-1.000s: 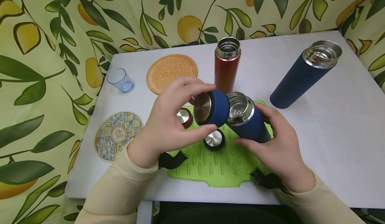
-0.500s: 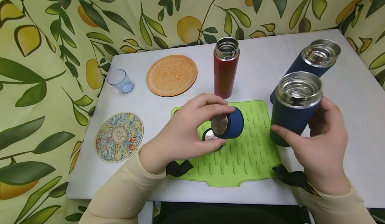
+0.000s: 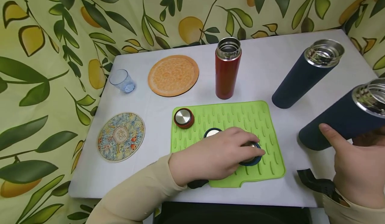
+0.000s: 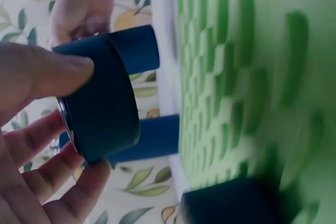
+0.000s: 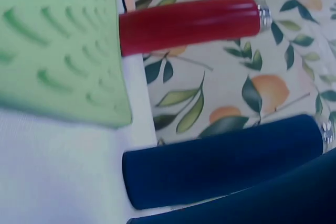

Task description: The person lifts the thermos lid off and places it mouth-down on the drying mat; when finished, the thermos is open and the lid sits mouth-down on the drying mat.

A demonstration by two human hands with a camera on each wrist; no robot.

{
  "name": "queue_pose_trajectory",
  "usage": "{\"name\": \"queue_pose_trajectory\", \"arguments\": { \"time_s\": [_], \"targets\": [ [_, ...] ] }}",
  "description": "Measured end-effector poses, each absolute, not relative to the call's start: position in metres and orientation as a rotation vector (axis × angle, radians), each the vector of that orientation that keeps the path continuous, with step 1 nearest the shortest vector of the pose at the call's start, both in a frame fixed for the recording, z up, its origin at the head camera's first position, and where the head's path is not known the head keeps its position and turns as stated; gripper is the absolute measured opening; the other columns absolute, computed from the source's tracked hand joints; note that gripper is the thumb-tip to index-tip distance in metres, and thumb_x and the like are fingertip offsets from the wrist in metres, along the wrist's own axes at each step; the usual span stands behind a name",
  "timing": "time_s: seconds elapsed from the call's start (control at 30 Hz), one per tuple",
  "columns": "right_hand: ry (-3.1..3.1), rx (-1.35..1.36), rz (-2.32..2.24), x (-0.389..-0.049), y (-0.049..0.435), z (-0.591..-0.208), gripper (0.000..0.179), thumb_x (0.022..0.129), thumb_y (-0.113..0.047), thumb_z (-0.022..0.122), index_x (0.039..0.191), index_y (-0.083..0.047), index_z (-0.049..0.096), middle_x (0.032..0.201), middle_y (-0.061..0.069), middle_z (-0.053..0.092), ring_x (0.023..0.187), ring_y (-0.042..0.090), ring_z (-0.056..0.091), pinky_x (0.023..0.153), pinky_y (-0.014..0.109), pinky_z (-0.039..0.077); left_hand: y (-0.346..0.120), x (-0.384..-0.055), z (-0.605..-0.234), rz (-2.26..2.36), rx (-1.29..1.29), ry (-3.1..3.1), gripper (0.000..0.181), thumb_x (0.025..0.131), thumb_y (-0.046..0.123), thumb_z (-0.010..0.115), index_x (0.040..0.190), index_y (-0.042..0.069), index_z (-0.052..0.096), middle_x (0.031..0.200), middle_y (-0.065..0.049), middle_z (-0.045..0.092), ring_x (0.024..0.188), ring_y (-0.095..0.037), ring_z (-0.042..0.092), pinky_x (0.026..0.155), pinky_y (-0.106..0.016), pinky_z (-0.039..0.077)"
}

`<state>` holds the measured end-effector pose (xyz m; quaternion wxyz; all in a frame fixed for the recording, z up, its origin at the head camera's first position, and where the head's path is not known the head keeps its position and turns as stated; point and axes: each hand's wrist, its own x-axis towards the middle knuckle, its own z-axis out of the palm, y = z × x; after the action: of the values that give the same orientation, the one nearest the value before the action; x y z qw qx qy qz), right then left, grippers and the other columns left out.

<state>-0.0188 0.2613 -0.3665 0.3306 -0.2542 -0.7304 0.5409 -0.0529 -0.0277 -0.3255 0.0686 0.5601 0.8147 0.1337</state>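
My left hand (image 3: 216,153) pinches a blue bottle lid (image 4: 102,103) between thumb and fingertips, low over the right part of the green ridged mat (image 3: 240,117). In the left wrist view the lid shows a gap above the mat. At the right edge of the table my right hand (image 3: 361,163) grips a dark blue thermos bottle (image 3: 334,120), its steel mouth uncovered. A second lid (image 3: 212,132) with a silver top is partly hidden behind my left hand. A red-rimmed lid (image 3: 183,117) sits at the mat's far left corner.
Behind the mat stands an uncapped red thermos bottle (image 3: 228,73). Another uncapped blue one (image 3: 303,77) is at the right, just behind the held bottle. Toward the left are an orange round board (image 3: 173,76), a patterned round coaster (image 3: 121,137) and a small blue glass (image 3: 123,81).
My right hand has carried the blue bottle from over the mat to the right side of the table. My left hand has brought the lid rightward and down toward the mat.
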Motion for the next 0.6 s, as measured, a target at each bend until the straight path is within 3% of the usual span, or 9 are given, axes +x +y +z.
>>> {"name": "queue_pose_trajectory", "arguments": {
  "time_s": [0.23, 0.37, 0.47, 0.6],
  "targets": [
    [-1.956, -0.82, 1.248, -0.012, 0.282, -0.381, 0.084, 0.096, 0.012, 0.072, 0.168, -0.008, 0.034, 0.167, -0.006, 0.045, 0.137, 0.002, 0.041, 0.119, 0.02, 0.033, -0.006, -0.04, -0.338, 0.036, 1.716, 2.502, 0.047, 0.111, 0.018, 0.061, 0.156, 0.032, 0.063, 0.16, 0.004, 0.059, 0.142, -0.017, 0.059, 0.109, -0.028, 0.056],
    [-1.999, -0.914, 1.247, -0.009, 0.288, -0.383, 0.078, 0.102, 0.01, 0.067, 0.17, -0.011, 0.034, 0.164, -0.016, 0.043, 0.131, -0.003, 0.036, 0.114, 0.015, 0.03, 0.001, -0.035, -0.341, -0.066, 1.681, 2.495, 0.05, 0.11, 0.022, 0.064, 0.157, 0.037, 0.061, 0.161, 0.008, 0.057, 0.143, -0.014, 0.058, 0.101, -0.029, 0.058],
    [-2.005, -0.952, 1.283, -0.007, 0.289, -0.382, 0.078, 0.103, 0.01, 0.065, 0.171, -0.013, 0.033, 0.161, -0.018, 0.042, 0.129, -0.003, 0.037, 0.104, 0.012, 0.034, 0.006, -0.033, -0.343, -0.137, 1.664, 2.488, 0.053, 0.108, 0.026, 0.069, 0.158, 0.04, 0.059, 0.161, 0.009, 0.056, 0.144, -0.013, 0.057, 0.102, -0.032, 0.057],
    [-2.033, -0.973, 1.272, -0.006, 0.29, -0.383, 0.081, 0.104, 0.008, 0.064, 0.173, -0.014, 0.029, 0.17, -0.014, 0.038, 0.133, -0.003, 0.036, 0.106, 0.011, 0.034, 0.011, -0.03, -0.347, -0.203, 1.633, 2.472, 0.057, 0.106, 0.03, 0.073, 0.159, 0.043, 0.057, 0.165, 0.01, 0.053, 0.147, -0.013, 0.054, 0.108, -0.035, 0.055]
  ]
}}
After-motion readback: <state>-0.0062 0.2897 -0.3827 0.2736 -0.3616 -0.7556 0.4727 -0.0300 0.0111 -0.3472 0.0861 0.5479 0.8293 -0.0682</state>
